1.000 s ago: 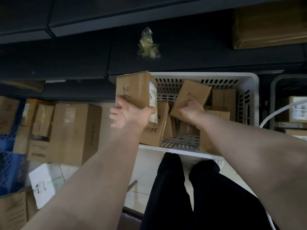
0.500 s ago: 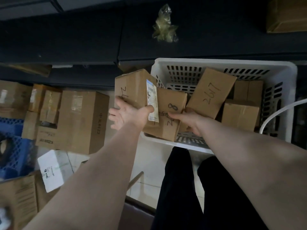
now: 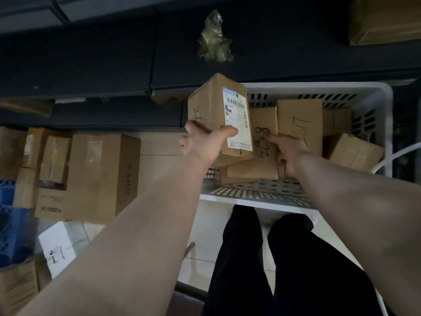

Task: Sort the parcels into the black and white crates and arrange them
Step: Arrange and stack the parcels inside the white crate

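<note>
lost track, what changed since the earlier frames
The right hand let go of the brown cardboard box marked 2617 and moved left onto the brown box with a handwritten 8 in the white plastic crate. The left hand still holds the white-labelled cardboard box.

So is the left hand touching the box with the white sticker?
Touching. The head view shows the left hand gripping the box from below, thumb pressed on its white sticker.

The labelled parcel [image 3: 215, 115] has moved in over the white crate [image 3: 319, 86].
</note>
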A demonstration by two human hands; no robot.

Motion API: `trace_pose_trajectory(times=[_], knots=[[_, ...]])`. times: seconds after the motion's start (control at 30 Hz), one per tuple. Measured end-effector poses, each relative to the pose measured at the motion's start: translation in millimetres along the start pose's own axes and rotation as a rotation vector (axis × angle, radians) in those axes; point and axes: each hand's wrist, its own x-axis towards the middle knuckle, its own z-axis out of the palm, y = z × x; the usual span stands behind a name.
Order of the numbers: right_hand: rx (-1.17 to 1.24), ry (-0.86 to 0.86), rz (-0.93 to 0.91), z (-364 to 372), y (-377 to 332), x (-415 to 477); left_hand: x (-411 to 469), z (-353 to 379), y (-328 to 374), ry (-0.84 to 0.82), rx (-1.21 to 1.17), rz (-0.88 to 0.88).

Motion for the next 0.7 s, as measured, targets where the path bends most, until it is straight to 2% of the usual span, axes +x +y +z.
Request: trace_pose_trajectory(times=[0.13,0.3,0.37,0.5,0.6,0.7], knots=[[-0.040,0.016,-0.017,-13.5,4.9,1.7,2.3,11.5,1.0,-0.094,-0.152,-0.032],[-0.033,0.000,-0.035,-16.6,13.4,9.7,30.4,16.0,-17.5,0.004,-0.277,-0.108],[0.021,-0.004,0.000,-19.4,13.3,12.7,27.6,10.8,-19.8,-0.085,-0.304,-0.170],[0.102,0.006,0.029,-35.7,8.0,8.4,7.5,4.1,-4.5,-0.337,-0.383,-0.127],[0.194,-0.051,0.042,-50.3,4.6,-1.2,0.5,-10.6,11.5,-0.371,-0.394,-0.046],[0.223,-0.111,0.011,-58.4,-7.3,-18.8,-6.6,-28.3,29.0,-0.376,-0.404,-0.057]])
